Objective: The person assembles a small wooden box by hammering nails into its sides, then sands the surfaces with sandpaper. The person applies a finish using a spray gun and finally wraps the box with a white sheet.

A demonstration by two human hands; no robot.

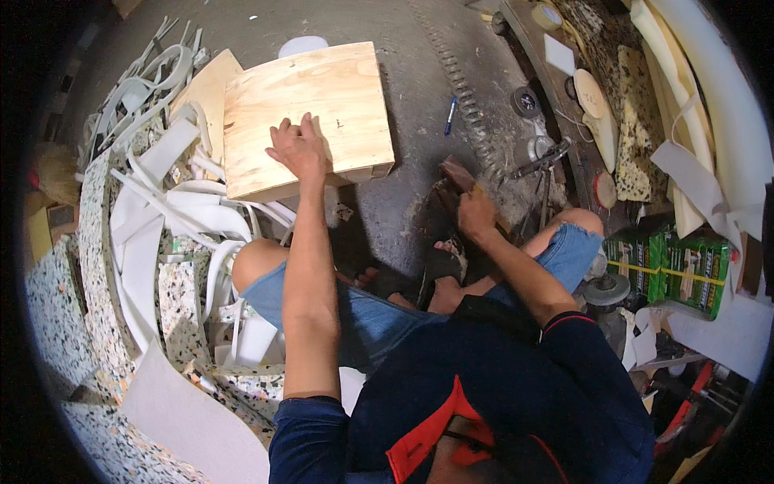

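My left hand rests on the pale plywood top of a shallow box-like piece, its fingers spread and slightly bent. The piece lies in front of my left knee, with its near side edge showing. In my right hand is a dark reddish-brown, stick-like tool, held above the floor between my knees. The fingers are closed round it, and its far end points up and left toward the plywood. Shadow and my hand hide its exact kind.
White foam strips and speckled foam blocks crowd my left. A blue pen and a coiled air hose lie on the floor. At right are a tape roll, a green package and a grinding disc.
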